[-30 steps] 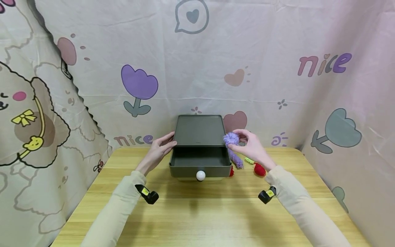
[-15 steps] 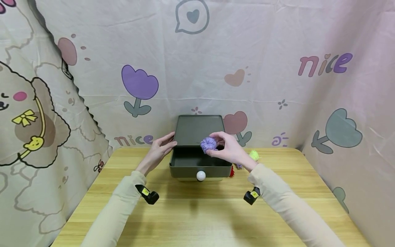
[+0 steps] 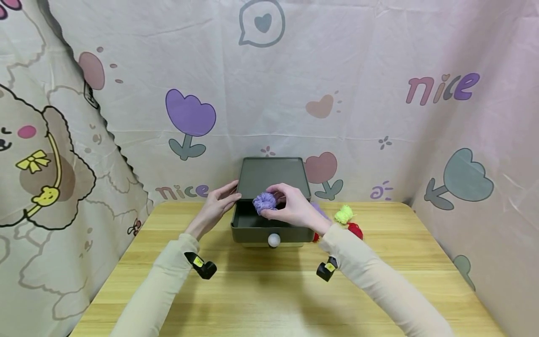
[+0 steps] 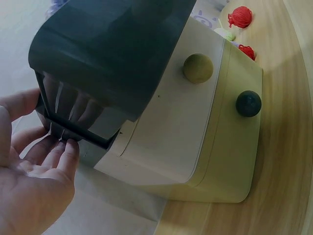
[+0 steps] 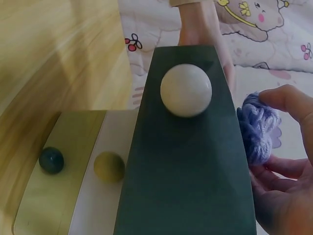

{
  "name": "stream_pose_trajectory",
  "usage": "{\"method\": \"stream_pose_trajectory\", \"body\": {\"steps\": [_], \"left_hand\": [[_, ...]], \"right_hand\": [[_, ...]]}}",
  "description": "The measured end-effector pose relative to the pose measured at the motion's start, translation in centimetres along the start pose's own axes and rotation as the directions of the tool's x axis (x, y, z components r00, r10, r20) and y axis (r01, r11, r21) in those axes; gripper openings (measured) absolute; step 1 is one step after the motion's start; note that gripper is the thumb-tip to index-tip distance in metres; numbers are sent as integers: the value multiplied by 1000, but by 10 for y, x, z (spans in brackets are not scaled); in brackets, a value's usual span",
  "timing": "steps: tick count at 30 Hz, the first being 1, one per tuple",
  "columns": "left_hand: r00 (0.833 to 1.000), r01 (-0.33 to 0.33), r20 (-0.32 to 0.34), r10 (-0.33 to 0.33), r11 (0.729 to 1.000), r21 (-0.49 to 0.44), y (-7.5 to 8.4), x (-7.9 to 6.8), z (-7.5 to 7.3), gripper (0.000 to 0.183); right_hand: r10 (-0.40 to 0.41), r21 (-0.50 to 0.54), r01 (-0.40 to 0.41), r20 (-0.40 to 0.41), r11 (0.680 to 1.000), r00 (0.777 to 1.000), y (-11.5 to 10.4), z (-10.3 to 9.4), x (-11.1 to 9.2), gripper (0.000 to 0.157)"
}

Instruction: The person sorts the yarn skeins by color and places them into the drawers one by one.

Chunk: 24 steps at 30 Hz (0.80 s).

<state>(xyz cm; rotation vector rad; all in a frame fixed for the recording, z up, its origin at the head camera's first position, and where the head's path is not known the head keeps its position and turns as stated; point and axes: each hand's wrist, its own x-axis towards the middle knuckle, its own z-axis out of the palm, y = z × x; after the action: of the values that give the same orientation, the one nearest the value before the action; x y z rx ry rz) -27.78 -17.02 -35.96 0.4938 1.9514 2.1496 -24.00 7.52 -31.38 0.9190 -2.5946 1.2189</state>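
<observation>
There was the purple yarn ball, right at the fingertips of the right hand, over the pulled-out top drawer and toward its back. Whether any of the yarn touched the drawer, the views didn't settle. The grip itself: a pinch, no more, thumb on the near side, fingers on the far side, opened just to the width of the ball, with the palm clear of it!

Across on the other side, the left hand had its fingers spread loosely along the side of the dark cabinet, thumb by the top's front corner, touching rather than clasping. Down front, a white knob stood out from the drawer's face; beneath it sat a white drawer with a yellow knob, and below that a yellow drawer with a dark knob.

And off to the right on the wooden table, a lime yarn ball lay just beside a red one.
</observation>
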Motion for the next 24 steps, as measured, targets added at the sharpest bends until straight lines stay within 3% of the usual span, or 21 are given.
{"method": "stream_pose_trajectory", "body": {"steps": [12, 24], "left_hand": [[1000, 7, -9, -7, 1000, 16, 0, 0, 0, 62], [1000, 12, -12, -12, 1000, 8, 0, 1, 0, 62]], "right_hand": [[7, -42, -6, 34, 999, 999, -13, 12, 5, 54], [6, -79, -3, 27, 997, 1000, -12, 19, 6, 57]]}}
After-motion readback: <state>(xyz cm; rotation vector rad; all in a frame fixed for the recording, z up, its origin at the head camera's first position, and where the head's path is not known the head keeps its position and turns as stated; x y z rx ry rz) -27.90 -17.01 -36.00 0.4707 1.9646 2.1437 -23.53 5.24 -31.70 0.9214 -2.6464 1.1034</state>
